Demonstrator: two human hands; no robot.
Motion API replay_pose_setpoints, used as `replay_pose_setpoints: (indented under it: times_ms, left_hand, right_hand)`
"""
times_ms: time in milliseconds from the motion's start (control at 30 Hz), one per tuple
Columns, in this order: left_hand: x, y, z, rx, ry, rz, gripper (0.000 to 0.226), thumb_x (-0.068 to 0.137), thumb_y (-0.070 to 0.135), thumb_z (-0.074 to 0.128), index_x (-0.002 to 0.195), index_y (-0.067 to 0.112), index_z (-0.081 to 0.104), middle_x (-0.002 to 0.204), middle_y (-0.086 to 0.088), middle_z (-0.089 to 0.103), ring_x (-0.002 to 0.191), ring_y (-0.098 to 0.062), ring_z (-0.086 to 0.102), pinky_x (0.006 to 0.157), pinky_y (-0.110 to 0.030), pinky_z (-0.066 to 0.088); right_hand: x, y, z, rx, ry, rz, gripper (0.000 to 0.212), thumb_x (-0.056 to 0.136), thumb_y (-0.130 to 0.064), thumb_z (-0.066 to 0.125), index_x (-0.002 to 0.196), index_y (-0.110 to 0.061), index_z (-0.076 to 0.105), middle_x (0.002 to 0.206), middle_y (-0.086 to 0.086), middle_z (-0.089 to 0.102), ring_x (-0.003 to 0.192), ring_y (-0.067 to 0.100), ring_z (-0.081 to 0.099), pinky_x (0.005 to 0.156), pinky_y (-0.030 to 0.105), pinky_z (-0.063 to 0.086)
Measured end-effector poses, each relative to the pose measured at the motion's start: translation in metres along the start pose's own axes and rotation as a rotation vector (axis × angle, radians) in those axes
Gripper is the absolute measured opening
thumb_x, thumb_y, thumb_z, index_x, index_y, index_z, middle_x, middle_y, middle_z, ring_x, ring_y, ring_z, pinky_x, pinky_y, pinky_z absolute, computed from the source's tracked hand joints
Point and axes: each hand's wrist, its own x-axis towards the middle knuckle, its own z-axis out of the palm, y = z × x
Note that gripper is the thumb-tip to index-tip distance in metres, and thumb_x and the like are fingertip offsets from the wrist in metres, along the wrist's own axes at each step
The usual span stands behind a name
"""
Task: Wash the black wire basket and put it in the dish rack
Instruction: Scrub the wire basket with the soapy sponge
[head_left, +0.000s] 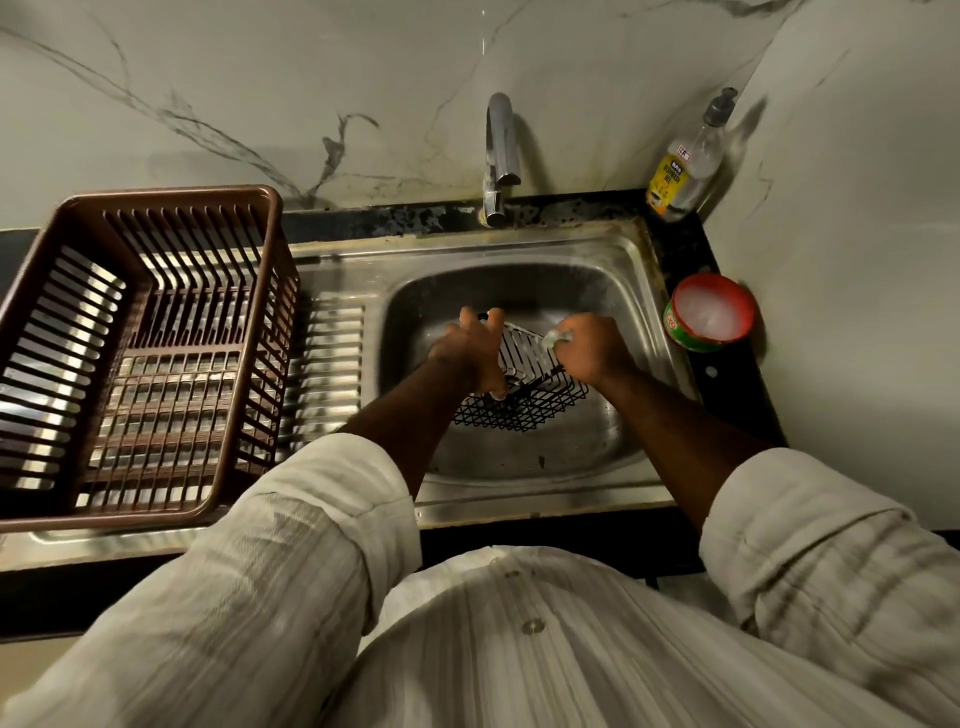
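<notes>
Well left of the fingers (469, 319) stands the rack (156, 338), beside the sink (467, 249), in whose bowl the left hand (475, 356) curls its fingers over the left rim of the tilted basket (524, 410), and just right of them the right hand (595, 353) pinches a pale, blurred scrap (556, 338) against its wires.

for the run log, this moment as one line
phase: washing | left hand: grips black wire basket in sink | right hand: holds pale pad on it | dish rack: basket not in
</notes>
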Motion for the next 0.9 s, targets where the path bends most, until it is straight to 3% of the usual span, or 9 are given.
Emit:
replay_pose_setpoints:
  times_ms: [167, 267, 400, 500, 600, 667, 800, 900]
  left_hand:
    - [0.0, -0.001, -0.001, -0.011, 0.001, 0.004, 0.121, 0.062, 0.036, 0.093, 0.154, 0.021, 0.016, 0.146, -0.022, 0.03, 0.129, -0.044, 0.043, 0.096, -0.053, 0.051]
    - [-0.001, -0.002, -0.001, -0.012, -0.001, 0.0, 0.119, 0.062, 0.037, 0.093, 0.153, 0.021, 0.017, 0.145, -0.022, 0.031, 0.129, -0.044, 0.044, 0.094, -0.052, 0.051]
    - [-0.001, -0.003, -0.004, 0.001, 0.007, 0.005, 0.118, 0.061, 0.039, 0.092, 0.152, 0.022, 0.019, 0.143, -0.022, 0.034, 0.127, -0.043, 0.047, 0.092, -0.052, 0.052]
    - [-0.001, -0.002, -0.005, -0.018, -0.002, -0.011, 0.119, 0.062, 0.039, 0.092, 0.153, 0.022, 0.018, 0.144, -0.022, 0.033, 0.128, -0.043, 0.046, 0.094, -0.052, 0.052]
    - [0.0, -0.001, -0.005, -0.035, -0.01, -0.019, 0.119, 0.063, 0.037, 0.092, 0.154, 0.021, 0.016, 0.145, -0.023, 0.031, 0.129, -0.043, 0.044, 0.095, -0.051, 0.052]
    - [0.0, -0.002, -0.005, -0.032, -0.007, -0.016, 0.12, 0.063, 0.037, 0.092, 0.154, 0.021, 0.016, 0.144, -0.023, 0.032, 0.128, -0.043, 0.045, 0.094, -0.05, 0.052]
    - [0.002, -0.004, -0.005, -0.049, -0.001, -0.017, 0.12, 0.062, 0.038, 0.092, 0.154, 0.021, 0.017, 0.142, -0.022, 0.033, 0.126, -0.042, 0.047, 0.094, -0.05, 0.053]
    - [0.006, -0.007, -0.006, -0.069, -0.028, -0.038, 0.121, 0.062, 0.036, 0.092, 0.154, 0.022, 0.015, 0.145, -0.023, 0.03, 0.129, -0.043, 0.045, 0.097, -0.05, 0.052]
  right_hand:
    - [-0.002, -0.002, 0.01, -0.015, -0.153, -0.104, 0.02, 0.089, -0.003, 0.068, 0.105, -0.01, 0.077, 0.104, 0.008, 0.076, 0.096, 0.021, 0.07, 0.085, 0.031, 0.057]
    - [-0.006, -0.001, 0.012, -0.01, -0.147, -0.081, 0.023, 0.088, -0.006, 0.07, 0.109, -0.01, 0.077, 0.11, 0.007, 0.076, 0.101, 0.021, 0.07, 0.089, 0.025, 0.052]
    - [-0.003, -0.001, 0.001, -0.103, -0.273, -0.067, 0.012, 0.083, -0.02, 0.073, 0.087, -0.012, 0.081, 0.086, 0.004, 0.077, 0.084, 0.019, 0.071, 0.08, 0.028, 0.057]
    - [0.001, 0.003, -0.002, -0.068, -0.259, -0.034, 0.019, 0.085, -0.02, 0.071, 0.068, -0.012, 0.073, 0.068, 0.002, 0.07, 0.07, 0.018, 0.067, 0.067, 0.028, 0.053]
    - [0.005, 0.003, -0.001, 0.025, -0.12, -0.035, 0.01, 0.091, -0.011, 0.067, 0.094, -0.01, 0.076, 0.096, 0.007, 0.075, 0.089, 0.021, 0.069, 0.082, 0.034, 0.058]
    - [0.006, -0.001, 0.0, 0.029, -0.112, -0.096, 0.02, 0.092, -0.004, 0.064, 0.109, -0.005, 0.075, 0.109, 0.011, 0.074, 0.1, 0.024, 0.068, 0.091, 0.035, 0.056]
    - [0.0, -0.005, 0.011, -0.026, -0.187, -0.129, 0.029, 0.093, -0.005, 0.063, 0.12, -0.01, 0.072, 0.119, 0.01, 0.073, 0.107, 0.024, 0.068, 0.095, 0.033, 0.054]
    - [-0.009, -0.003, 0.017, -0.022, -0.166, -0.1, 0.029, 0.09, -0.003, 0.061, 0.115, -0.01, 0.075, 0.118, 0.01, 0.073, 0.111, 0.023, 0.068, 0.1, 0.033, 0.053]
